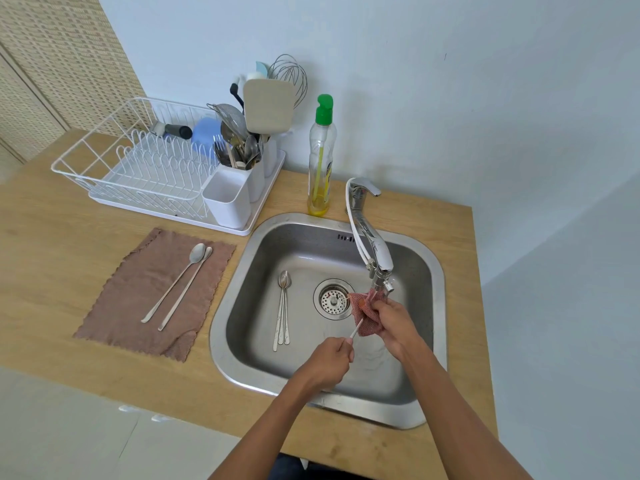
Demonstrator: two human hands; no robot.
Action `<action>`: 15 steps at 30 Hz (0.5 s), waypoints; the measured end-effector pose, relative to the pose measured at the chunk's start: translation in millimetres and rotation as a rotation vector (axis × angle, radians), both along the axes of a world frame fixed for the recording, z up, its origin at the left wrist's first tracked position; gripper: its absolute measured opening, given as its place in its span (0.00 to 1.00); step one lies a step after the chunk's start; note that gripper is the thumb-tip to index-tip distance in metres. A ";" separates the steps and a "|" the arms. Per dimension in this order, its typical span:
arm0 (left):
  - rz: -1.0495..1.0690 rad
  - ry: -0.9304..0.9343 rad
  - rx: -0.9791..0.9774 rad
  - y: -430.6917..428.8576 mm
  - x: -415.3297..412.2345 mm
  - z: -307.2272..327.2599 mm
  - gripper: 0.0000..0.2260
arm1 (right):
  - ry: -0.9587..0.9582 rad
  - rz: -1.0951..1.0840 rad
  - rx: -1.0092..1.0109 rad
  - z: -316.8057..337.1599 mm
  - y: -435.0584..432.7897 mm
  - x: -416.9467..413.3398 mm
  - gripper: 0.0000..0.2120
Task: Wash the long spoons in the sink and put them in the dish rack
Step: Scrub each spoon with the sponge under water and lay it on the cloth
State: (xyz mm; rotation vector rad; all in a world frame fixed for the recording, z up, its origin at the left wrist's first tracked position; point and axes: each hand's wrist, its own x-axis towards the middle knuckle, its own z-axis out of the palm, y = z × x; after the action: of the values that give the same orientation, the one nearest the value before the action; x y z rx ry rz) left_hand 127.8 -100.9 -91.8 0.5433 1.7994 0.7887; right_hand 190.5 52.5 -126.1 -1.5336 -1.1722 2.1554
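Observation:
Over the steel sink [242, 306], my left hand [330, 362] grips the handle end of a long spoon [356, 329]. The spoon's bowl end is hidden inside a pink mesh scrubber [365, 315] that my right hand [394, 323] squeezes just below the tap spout [379, 271]. Three long spoons [283, 311] lie side by side on the sink floor, left of the drain [333, 299]. Two more long spoons [180, 287] rest on a brown cloth [138, 306] on the counter. The white wire dish rack [145, 161] stands at the back left.
A white cutlery holder [230, 199] at the rack's right end has an empty front cup; behind it stand forks, spoons, a spatula and a whisk. A dish soap bottle [322, 161] stands behind the sink by the tap. The wooden counter [52, 254] ends at the right wall.

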 end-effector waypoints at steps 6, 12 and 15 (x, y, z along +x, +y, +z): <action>0.032 -0.058 0.003 -1.7 1.7 3.2 0.18 | 0.019 -0.015 -0.032 1.2 3.1 2.5 0.09; 0.063 -0.159 -0.056 -1.3 5.8 10.8 0.14 | -0.031 -0.016 0.106 3.0 3.7 -4.7 0.08; -0.001 -0.175 -0.102 -13.6 13.5 10.5 0.13 | -0.060 -0.079 0.148 4.3 6.9 -5.6 0.09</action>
State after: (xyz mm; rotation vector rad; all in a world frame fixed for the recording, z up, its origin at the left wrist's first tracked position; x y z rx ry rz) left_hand 141.3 -114.6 -81.3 0.3956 1.6670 0.7174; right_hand 184.9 59.4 -121.9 -1.5625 -1.2385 1.9388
